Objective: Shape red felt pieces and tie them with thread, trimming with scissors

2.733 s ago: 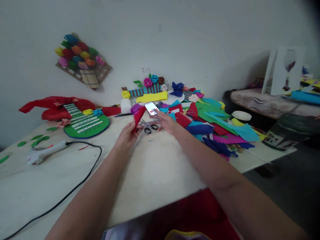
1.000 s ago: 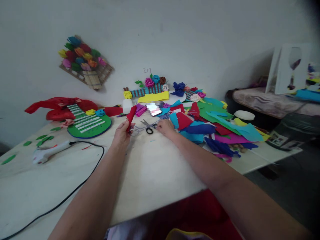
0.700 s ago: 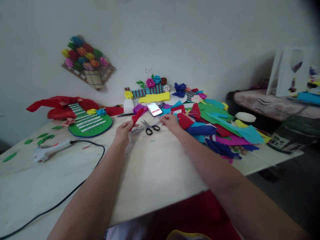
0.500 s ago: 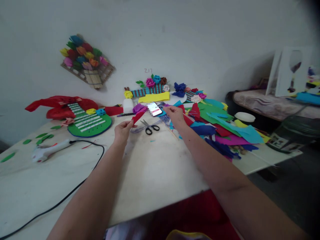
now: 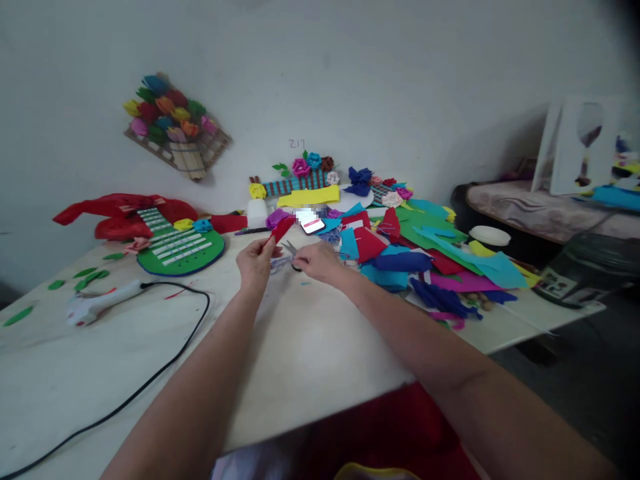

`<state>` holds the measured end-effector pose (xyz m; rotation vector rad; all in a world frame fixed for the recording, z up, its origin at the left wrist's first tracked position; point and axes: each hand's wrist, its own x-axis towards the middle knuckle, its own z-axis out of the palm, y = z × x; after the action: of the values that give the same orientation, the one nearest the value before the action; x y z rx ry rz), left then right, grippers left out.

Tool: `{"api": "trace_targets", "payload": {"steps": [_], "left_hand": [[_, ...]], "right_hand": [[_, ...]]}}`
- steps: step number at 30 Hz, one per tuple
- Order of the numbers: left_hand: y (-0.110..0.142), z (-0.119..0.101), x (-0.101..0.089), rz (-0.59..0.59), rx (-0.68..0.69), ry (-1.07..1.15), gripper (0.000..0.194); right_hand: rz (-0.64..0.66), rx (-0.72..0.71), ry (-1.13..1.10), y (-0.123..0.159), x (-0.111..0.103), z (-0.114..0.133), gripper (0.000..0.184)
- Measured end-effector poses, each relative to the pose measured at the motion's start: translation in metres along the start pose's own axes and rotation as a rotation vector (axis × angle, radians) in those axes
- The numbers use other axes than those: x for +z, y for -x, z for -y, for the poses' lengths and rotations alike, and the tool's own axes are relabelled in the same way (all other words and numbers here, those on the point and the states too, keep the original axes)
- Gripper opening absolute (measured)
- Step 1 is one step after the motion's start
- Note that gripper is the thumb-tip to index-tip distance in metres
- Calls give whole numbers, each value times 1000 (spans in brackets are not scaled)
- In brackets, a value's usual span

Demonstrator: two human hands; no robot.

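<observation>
2 hands (image 5: 254,261) (image 5: 320,262) near scissors (image 5: 289,247), well inside table edge (image 5: 320,415).

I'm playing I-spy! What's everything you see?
scissors: one, black-handled, centre
strip: one, red, centre
phone: one, white-screened, behind scissors
glue gun: one, white, left
cord: one, black, left
leaves: several, green, left
guitar shape: one, green, left
scraps: many, mixed colours, right
jar: one, greenish, far right
flowers: several, mixed colours, back
bouquet: one, multicoloured, on wall
disc: one, white, right
table: one, pale, below
left hand: one, bare, holding strip
right hand: one, bare, over scissors
</observation>
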<state>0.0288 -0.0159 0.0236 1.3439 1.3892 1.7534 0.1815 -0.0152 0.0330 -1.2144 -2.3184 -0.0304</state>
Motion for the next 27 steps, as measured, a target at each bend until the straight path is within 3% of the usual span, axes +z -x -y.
{"api": "trace_targets", "payload": {"steps": [3,8,21,27], "left_hand": [[5,3,6,93,-50,23,28],[2,16,6,66,20,-68,23],[-6,25,2,68,117,-309,26],[-13,22,-9,-80,153,-337,20]], "right_hand": [[67,-63,123,2,1,17,31],[54,-125,174,2,9,29,32],[80,-208,112,3,15,31,26],[62,-169,107,4,7,22,26]]}}
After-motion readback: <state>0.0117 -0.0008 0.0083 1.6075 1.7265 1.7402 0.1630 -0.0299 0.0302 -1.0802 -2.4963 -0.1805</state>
